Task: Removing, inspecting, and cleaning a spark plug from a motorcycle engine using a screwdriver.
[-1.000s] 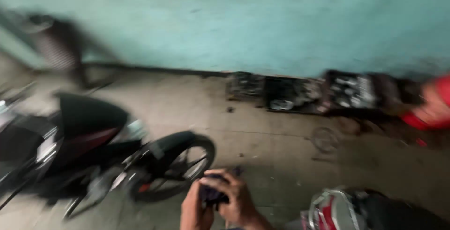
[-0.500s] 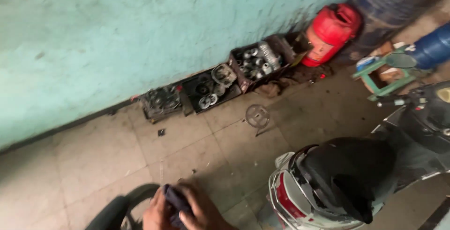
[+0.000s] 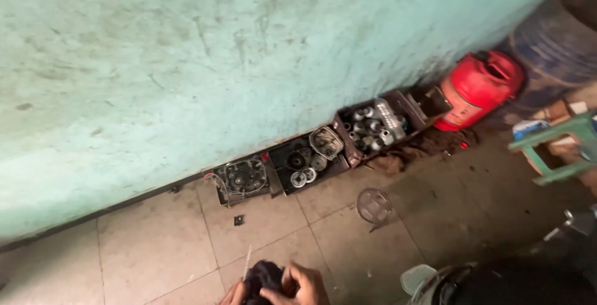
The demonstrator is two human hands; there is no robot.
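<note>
head view, hands: both sat at the very bottom edge, right hand point(image 3: 305, 283) and left hand point(image 3: 233, 294) bunched together around a dark lump point(image 3: 264, 278).
fingers: right ones were curled over the lump's right side, pretty much closed on it; the left hand was mostly cut off by the frame, so can't tell how tight it was, only that it touched the lump.
lump: looked like a dark rag or soft wad, honestly too blurry to be sure. A thin pale stick point(image 3: 247, 261) poked up just beside it.
handling guess: seemed light and squashy, no slip worry, nothing fragile. Pinching it anywhere in a full fist would've done; two hands was plenty.
around it: tile floor point(image 3: 155, 249), teal wall point(image 3: 186, 62), trays of metal parts point(image 3: 298, 162) along the wall's foot, well apart from the hands.
further off: a round wire disc point(image 3: 374, 206) lay on the floor, a red can point(image 3: 479, 87) beside a blue drum point(image 3: 559, 37).
</note>
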